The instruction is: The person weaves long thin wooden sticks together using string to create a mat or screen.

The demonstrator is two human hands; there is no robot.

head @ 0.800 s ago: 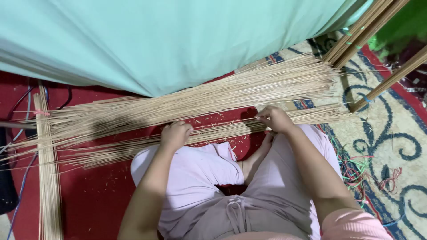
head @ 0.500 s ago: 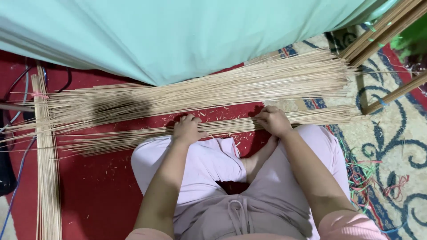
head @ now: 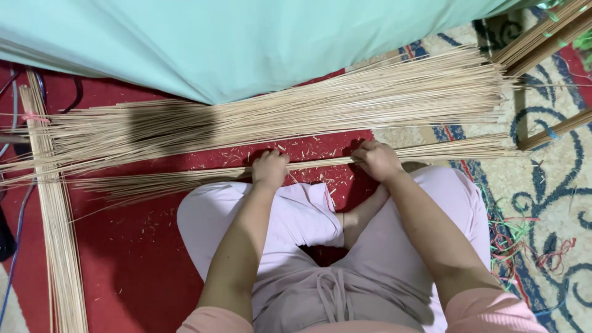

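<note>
Fingers of both hands curl down over a thin bundle of pale sticks [head: 308, 165] lying across the floor just ahead of the person's crossed legs; the left hand [head: 270, 169] presses the bundle near its middle, the right hand [head: 377, 159] clamps it further along toward the patterned carpet. Whether the fingertips close fully around the sticks cannot be told, as the backs of the hands hide them.

Within the last second the left hand has slid toward the right along the bundle, so the two grips now sit closer together, while the right hand has hardly shifted. Judged from that, the person seems to be gathering and evening a small batch of sticks, separate from the main heap.

The held sticks are long, straight, straw-coloured and very slender, fanning loose at the left end and running tight at the right. Just beyond them lies a far thicker sheaf [head: 296, 114] of the same sticks, slanting up to the right, partly under a pale green cloth [head: 246, 43]. Another bundle [head: 58, 234] lies at right angles along the left edge. Short chips litter the red mat [head: 135, 259]; the person wears light pink trousers [head: 296, 216].
</note>
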